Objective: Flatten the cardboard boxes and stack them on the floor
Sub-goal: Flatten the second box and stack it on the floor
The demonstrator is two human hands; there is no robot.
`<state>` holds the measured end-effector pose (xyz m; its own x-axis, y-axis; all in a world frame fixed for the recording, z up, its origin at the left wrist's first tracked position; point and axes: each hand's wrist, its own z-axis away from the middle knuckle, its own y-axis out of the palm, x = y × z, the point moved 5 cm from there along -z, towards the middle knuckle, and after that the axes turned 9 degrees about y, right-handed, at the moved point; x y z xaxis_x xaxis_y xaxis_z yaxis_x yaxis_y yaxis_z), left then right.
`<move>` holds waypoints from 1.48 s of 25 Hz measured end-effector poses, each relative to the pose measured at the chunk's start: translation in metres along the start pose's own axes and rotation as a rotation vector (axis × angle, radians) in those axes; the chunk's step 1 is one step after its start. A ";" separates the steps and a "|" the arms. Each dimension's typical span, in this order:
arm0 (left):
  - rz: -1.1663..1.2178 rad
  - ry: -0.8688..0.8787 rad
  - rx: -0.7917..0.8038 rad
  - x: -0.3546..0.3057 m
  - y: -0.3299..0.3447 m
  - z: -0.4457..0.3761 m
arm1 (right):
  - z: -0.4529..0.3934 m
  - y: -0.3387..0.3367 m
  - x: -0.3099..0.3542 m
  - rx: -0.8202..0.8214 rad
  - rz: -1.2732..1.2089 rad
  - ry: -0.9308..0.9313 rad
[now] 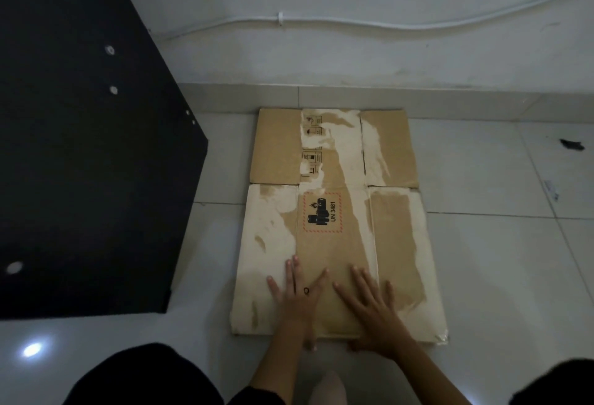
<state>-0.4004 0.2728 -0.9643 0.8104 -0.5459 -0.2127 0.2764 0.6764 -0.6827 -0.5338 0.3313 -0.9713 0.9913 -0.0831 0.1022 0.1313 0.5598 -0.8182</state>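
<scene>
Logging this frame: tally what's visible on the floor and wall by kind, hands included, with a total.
Flattened cardboard box: 1
Hands: 2, left hand and right hand, both pressed flat on the box
Black panel: 1
White wall cable: 1
Dark scrap on floor: 1
Total: 6

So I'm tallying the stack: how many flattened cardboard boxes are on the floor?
1 that shows: a flattened cardboard box lies on the tiled floor near the wall, with the left hand and right hand pressing its near end. Others may lie hidden beneath it.
</scene>
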 end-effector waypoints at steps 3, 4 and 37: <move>-0.009 0.006 -0.012 -0.007 0.000 -0.004 | -0.001 0.007 0.008 0.038 0.020 -0.007; -0.042 0.010 0.004 -0.008 0.000 -0.002 | -0.001 0.009 0.013 0.041 0.017 -0.020; 0.287 -0.292 -0.113 0.022 -0.048 0.023 | -0.007 -0.053 0.028 0.288 -0.193 0.015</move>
<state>-0.3845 0.2396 -0.9201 0.9631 -0.1694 -0.2093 -0.0267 0.7133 -0.7003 -0.5129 0.2928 -0.9289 0.9478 -0.2215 0.2296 0.3165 0.7421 -0.5908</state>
